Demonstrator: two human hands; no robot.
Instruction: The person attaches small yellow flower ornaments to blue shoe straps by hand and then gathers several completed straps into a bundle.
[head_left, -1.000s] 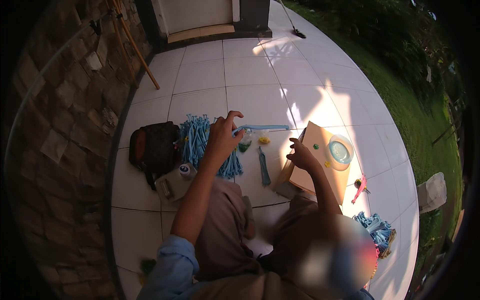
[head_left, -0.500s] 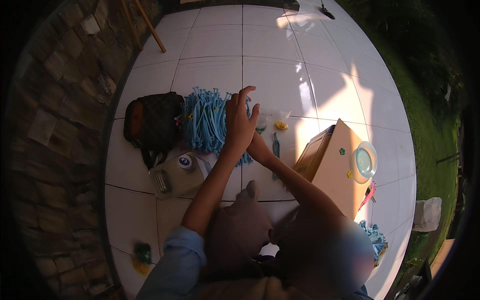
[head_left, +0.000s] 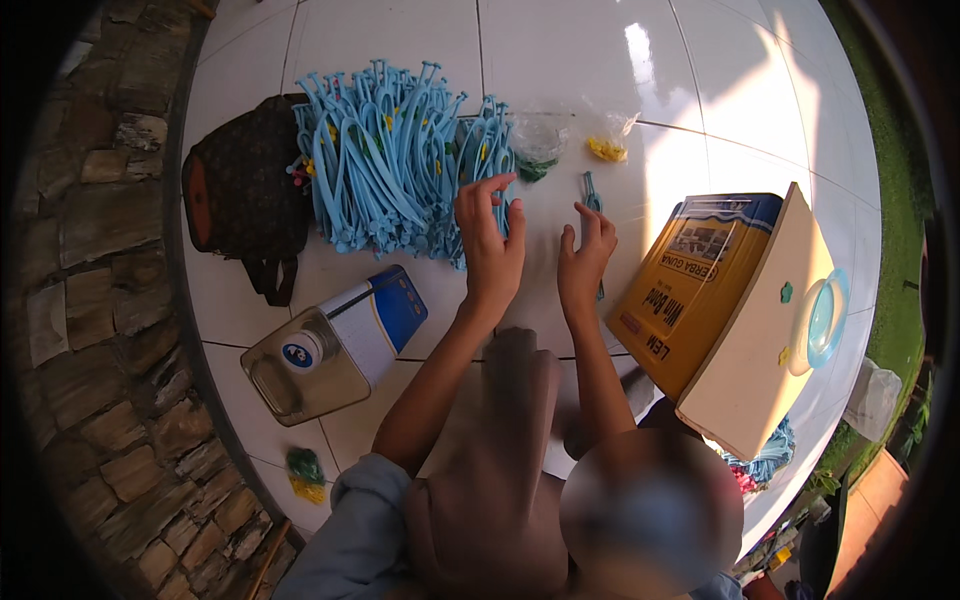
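Observation:
My left hand point(head_left: 490, 248) is raised with nothing in it, its fingers bent and apart. It is nearest the right edge of a big pile of light blue looped straps point(head_left: 375, 170), which carry small yellow and green pieces. My right hand point(head_left: 586, 262), also empty, has its thumb and fingers apart. Just beyond it, and partly hidden by it, a slim blue strap point(head_left: 592, 190) lies on the tiles. Farther back are a clear plastic bag of green pieces point(head_left: 538, 165) and another with yellow pieces point(head_left: 607, 149).
A dark patterned backpack point(head_left: 245, 180) lies left of the pile. Nearer stands a rectangular metal tin point(head_left: 300, 365). On the right, a yellow tin point(head_left: 690, 290) props a pale board point(head_left: 750, 350) beside a clear bowl point(head_left: 826, 320). Small green-and-yellow bags point(head_left: 306, 475) lie lower left.
My hands, overlapping before, have come apart, the right now standing to the right of the left. The view has shifted, so the pile and tins look larger.

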